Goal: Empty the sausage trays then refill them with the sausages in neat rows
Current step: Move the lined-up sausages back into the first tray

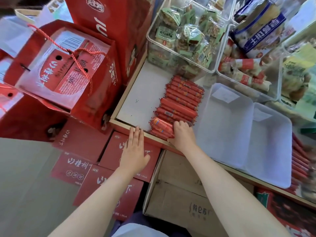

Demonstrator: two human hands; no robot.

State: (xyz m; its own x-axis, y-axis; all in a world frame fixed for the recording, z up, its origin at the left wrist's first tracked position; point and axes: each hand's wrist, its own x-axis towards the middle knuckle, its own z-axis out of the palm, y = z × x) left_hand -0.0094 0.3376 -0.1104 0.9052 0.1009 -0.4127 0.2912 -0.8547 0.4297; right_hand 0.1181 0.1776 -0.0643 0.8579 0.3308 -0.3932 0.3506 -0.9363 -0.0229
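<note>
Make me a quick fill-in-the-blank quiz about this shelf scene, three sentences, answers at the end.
1. The right hand grips the near end of the pile of red ____.
2. The left hand lies flat with its fingers straight, fingertips at the ____ rim of the shelf.
3. To the right of the sausages sits a clear two-compartment tray that is ____.

Missing words: sausages; wooden; empty

a shop, clear bins point(186, 40) of packaged snacks, stacked red gift boxes point(106, 161)
</note>
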